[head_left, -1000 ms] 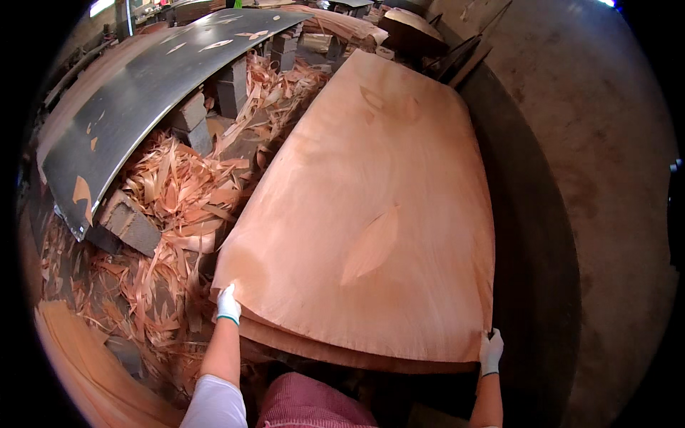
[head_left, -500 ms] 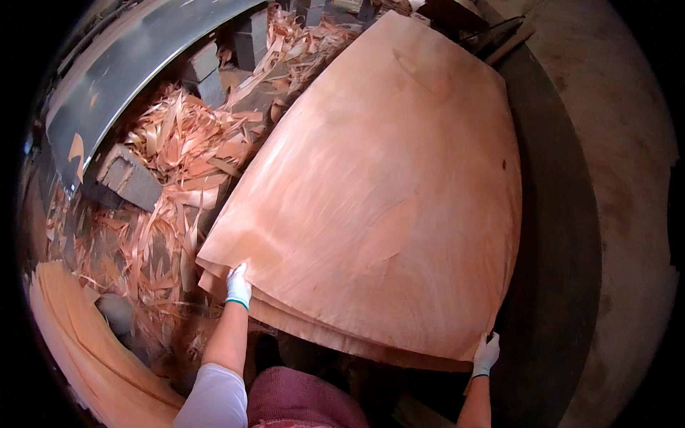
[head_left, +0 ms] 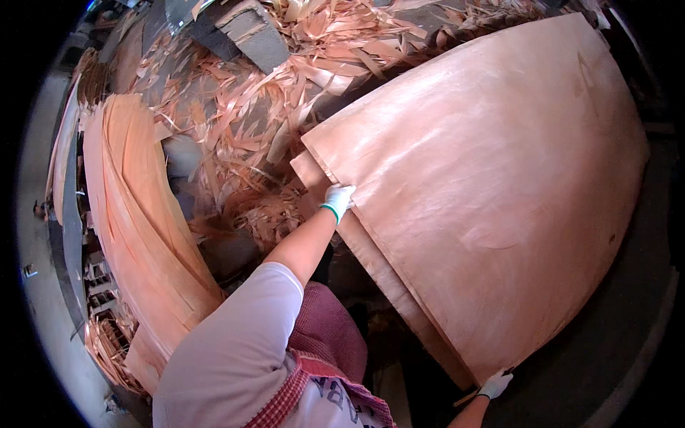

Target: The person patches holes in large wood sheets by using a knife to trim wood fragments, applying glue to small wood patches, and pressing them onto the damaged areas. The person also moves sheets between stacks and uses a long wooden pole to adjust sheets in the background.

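Observation:
A broad, thin sheet of reddish-brown wood veneer (head_left: pixel 485 185) lies on top of more veneer, whose edge (head_left: pixel 389 267) sticks out from under it on my side. My left hand (head_left: pixel 340 198), in a white glove with a green cuff, is closed on the near edge of the top sheet close to its left corner. At the near right corner my gloved right hand (head_left: pixel 496 385) is closed around the edge. A small dark object (head_left: pixel 508 372) shows by its fingers, too small to name. Fingers beneath the sheet are hidden.
Torn veneer strips (head_left: pixel 250 107) litter the floor beyond and left of the stack. Among them rests a grey concrete block (head_left: pixel 253 34). A tall pile of curved veneer sheets (head_left: pixel 135 192) stands at my left. Dark flooring (head_left: pixel 606 349) runs along the right side.
My view has swung left, so the stack sits farther right in the picture and the left pile shows more fully. Both hands keep hold of the sheet; more of the lower veneer's edge shows.

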Tool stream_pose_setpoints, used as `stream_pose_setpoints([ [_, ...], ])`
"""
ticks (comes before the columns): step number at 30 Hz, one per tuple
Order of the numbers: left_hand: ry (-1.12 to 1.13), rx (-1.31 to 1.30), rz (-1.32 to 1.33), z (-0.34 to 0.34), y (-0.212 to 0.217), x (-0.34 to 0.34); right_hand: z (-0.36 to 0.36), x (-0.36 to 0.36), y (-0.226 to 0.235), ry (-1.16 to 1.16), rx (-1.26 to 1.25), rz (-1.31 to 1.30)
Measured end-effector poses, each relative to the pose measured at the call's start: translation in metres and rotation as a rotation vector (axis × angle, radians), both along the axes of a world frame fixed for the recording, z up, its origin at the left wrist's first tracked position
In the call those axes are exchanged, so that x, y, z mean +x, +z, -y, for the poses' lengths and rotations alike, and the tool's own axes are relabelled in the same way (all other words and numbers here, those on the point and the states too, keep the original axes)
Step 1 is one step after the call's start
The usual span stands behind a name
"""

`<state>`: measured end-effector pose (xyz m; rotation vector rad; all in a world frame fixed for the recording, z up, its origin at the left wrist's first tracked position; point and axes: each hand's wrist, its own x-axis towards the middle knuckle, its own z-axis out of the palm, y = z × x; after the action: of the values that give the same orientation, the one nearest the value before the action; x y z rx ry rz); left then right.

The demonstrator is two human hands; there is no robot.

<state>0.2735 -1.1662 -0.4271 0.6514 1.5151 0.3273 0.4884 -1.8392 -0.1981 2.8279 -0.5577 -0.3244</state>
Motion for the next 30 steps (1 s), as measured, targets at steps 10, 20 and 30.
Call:
stream_pose_setpoints([
  [10,0.203,0.300,-0.099,-0.014,-0.022,-0.001,-0.031,-0.014,-0.024,-0.021,0.254,-0.173],
  [20,-0.074,0.149,0.076,-0.019,-0.008,-0.019,0.028,-0.003,-0.081,-0.181,0.424,-0.203],
  [30,-0.383,0.066,-0.085,-0.049,-0.033,-0.038,0.038,0.011,-0.147,-0.213,0.171,-0.252],
])
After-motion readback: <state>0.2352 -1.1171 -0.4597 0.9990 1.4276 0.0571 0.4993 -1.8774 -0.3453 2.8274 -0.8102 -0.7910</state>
